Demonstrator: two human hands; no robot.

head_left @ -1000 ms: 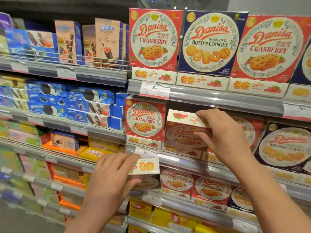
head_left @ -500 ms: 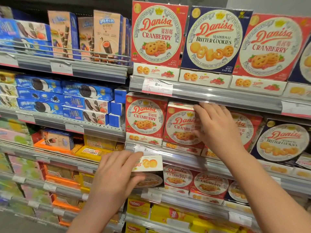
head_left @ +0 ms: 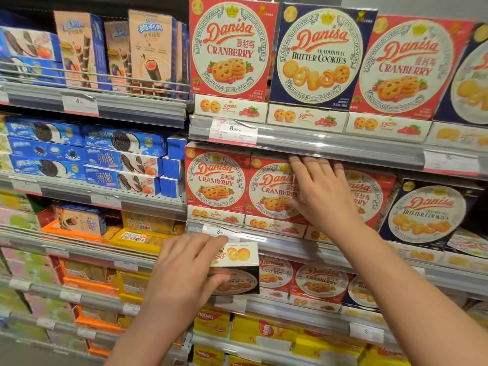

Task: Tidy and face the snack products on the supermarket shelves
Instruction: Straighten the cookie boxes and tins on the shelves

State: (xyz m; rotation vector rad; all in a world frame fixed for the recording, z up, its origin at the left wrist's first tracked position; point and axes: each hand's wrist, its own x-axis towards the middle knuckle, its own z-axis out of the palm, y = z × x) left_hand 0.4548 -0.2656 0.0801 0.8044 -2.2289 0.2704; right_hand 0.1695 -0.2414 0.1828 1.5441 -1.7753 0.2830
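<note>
While the right hand (head_left: 320, 196) presses flat-fingered on the cranberry box (head_left: 274, 191), square it flush beside its left neighbour (head_left: 217, 180); left hand (head_left: 184, 273) grips 1 butter-cookie box (head_left: 236, 268) below.

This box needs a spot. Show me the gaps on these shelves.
Little is free. A gap lies between the wafer box and the yellow boxes, left bay. The Danisa rows are packed edge to edge where the right hand presses; the left hand holds the cookie box at the lower row's left end.

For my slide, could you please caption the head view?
Right hand presses a red cranberry cookie box upright on the shelf while left hand grips a butter cookie box.
</note>
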